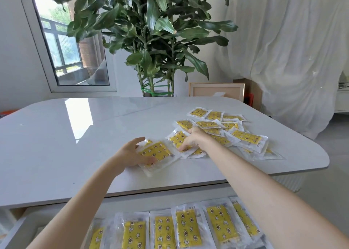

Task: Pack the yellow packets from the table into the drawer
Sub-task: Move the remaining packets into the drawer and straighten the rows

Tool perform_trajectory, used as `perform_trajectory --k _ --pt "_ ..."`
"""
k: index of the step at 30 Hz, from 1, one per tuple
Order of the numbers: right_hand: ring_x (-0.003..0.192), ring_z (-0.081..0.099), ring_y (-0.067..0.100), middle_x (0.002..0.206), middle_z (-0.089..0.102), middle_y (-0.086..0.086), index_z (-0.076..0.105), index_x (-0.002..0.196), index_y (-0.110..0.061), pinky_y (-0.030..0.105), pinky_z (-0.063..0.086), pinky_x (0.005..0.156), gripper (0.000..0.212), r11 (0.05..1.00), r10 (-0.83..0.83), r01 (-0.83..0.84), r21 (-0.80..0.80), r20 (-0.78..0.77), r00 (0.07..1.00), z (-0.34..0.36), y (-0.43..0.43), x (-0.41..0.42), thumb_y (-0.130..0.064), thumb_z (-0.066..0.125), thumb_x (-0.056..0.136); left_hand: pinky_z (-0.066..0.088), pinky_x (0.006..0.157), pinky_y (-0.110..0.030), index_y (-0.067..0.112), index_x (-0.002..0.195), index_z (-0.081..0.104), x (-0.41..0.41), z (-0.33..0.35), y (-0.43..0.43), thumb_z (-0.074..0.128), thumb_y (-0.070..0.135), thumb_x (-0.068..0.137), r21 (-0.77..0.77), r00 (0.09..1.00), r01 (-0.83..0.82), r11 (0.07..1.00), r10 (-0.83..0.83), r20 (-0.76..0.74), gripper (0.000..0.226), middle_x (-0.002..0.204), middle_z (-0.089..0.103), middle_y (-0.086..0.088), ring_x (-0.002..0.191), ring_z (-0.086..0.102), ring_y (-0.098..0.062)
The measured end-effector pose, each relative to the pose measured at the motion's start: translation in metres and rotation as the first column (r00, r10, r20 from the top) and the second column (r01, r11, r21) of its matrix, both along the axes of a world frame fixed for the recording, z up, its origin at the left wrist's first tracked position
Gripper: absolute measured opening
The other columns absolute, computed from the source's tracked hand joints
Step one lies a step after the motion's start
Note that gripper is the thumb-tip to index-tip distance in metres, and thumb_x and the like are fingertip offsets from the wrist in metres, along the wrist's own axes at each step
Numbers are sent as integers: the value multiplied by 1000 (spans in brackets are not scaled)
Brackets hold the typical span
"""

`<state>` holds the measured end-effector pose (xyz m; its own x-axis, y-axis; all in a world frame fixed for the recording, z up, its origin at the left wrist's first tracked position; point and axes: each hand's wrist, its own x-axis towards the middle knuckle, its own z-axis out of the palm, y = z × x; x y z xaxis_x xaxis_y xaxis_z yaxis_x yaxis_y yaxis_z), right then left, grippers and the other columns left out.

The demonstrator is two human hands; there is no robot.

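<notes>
Yellow star-printed packet in clear plastic (156, 152) is being gripped by the left hand (130, 152), fingers curling round it; the right hand (194, 138) is bending fingers onto a neighbouring packet (178, 138), pinching or not I cannot tell. More packets (243, 135) are lying scattered on the glossy white table (75, 145), a packed row (188, 228) lining the open white drawer (17, 231).

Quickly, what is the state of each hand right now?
Left hand: grips a small stack of packets.
Right hand: fingertips touch a packet in the pile; grip cannot be told.
</notes>
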<state>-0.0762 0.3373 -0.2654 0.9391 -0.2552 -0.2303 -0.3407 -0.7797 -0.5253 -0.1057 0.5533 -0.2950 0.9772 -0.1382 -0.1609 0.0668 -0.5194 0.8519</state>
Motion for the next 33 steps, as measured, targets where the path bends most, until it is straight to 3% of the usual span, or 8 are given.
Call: perform_trajectory --k 3,6,9,13,17,22,27,33 --pt "131 44 31 145 44 10 35 144 -8 43 43 103 99 998 40 -38 44 -44 998 10 -4 -4 -18 89 62 38 97 -26 24 147 29 1 9 6 81 11 71 18 994 70 997 -68 -88 93 123 53 -7 109 52 -22" --pt "136 38 32 149 38 10 31 146 -9 44 38 108 98 1000 21 -21 18 -10 1000 9 -6 -3 -38 83 68 28 112 -33 26 150 20 2 19 -1 79 35 72 126 991 91 988 -77 -107 98 147 40 -8 133 39 -21" --pt "133 42 32 149 38 9 31 146 -10 40 43 103 99 988 23 -25 -153 -13 1000 8 -5 -9 -64 68 72 30 108 -31 19 151 16 0 23 -16 75 42 75 281 996 79 956 -65 -61 99 153 28 -4 139 32 -22" --pt "120 55 28 139 47 10 38 141 -6 33 50 93 91 964 61 -77 -253 -70 996 12 -4 -16 -61 68 75 39 90 -27 10 145 29 1 21 -19 81 38 69 331 998 53 942 -40 -47 96 142 40 -6 120 45 -22" --pt "125 50 27 145 41 12 27 146 -3 32 46 87 99 989 52 -62 -131 -79 996 16 -4 -18 -53 74 75 39 83 -27 6 136 42 2 18 -14 85 38 63 284 998 -2 959 18 -54 90 129 51 -6 102 47 -19" --pt "138 36 27 153 33 9 17 151 -7 37 39 107 108 998 -9 9 65 9 1000 9 -5 -20 -39 83 71 39 82 -27 7 131 44 -2 17 -10 84 36 65 214 997 -21 977 36 -68 82 120 52 -5 101 49 -21" --pt "139 34 26 152 32 8 21 149 -7 35 36 106 99 970 -80 59 235 81 994 6 -8 -30 -26 82 74 38 83 -25 11 143 33 -17 22 -1 78 32 75 87 995 -79 993 83 -48 85 137 45 -7 109 50 -22" --pt "140 31 25 153 28 5 21 149 -9 35 35 105 94 883 -105 11 469 174 979 2 -10 -49 -25 79 77 45 63 -20 13 137 42 -45 26 11 75 31 78 -141 985 -167 976 160 -62 69 106 58 -2 78 58 -13"
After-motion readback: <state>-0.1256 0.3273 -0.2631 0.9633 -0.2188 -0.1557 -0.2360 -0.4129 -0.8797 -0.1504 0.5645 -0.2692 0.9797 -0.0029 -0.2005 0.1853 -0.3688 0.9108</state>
